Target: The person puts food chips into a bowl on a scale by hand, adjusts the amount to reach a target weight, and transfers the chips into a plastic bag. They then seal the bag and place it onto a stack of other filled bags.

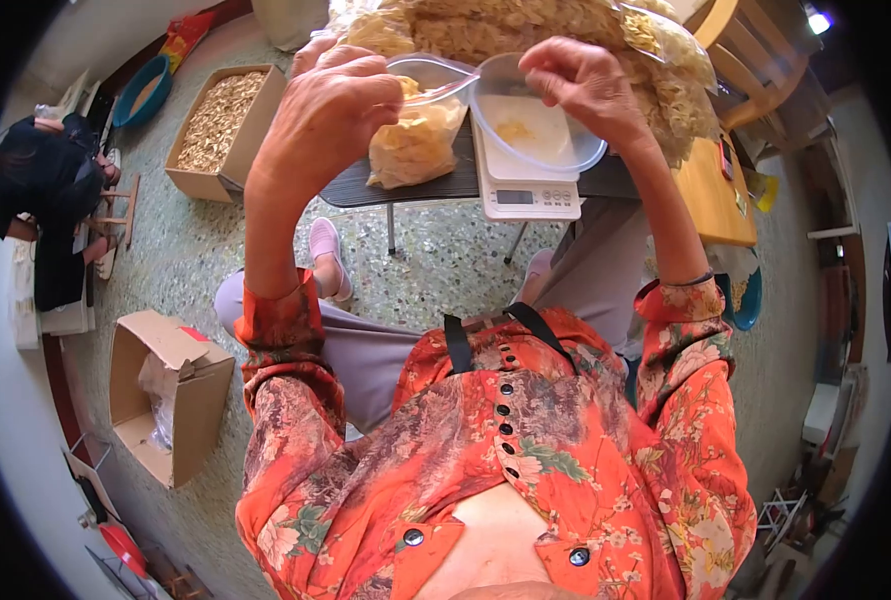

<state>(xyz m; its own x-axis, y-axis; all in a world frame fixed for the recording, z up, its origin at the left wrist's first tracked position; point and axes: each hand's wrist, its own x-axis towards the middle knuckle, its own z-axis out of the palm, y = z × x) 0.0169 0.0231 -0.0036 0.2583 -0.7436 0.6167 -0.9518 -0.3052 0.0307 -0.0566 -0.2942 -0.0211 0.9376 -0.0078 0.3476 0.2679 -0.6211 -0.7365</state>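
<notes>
A clear zip bag filled with pale yellow dried flakes stands on the dark table, its mouth spread open. My left hand is closed on the bag's upper left edge. To the right, a clear plastic bowl with a few yellow flakes at its bottom sits on a white digital scale. My right hand hangs over the bowl's far right side, its fingers curled together. What those fingers hold, if anything, is hidden.
A large heap of dried flakes in plastic lies behind the bowl. Left on the floor are a carton of brown pieces, a teal basin and an open carton. Another person sits far left. A wooden chair stands right.
</notes>
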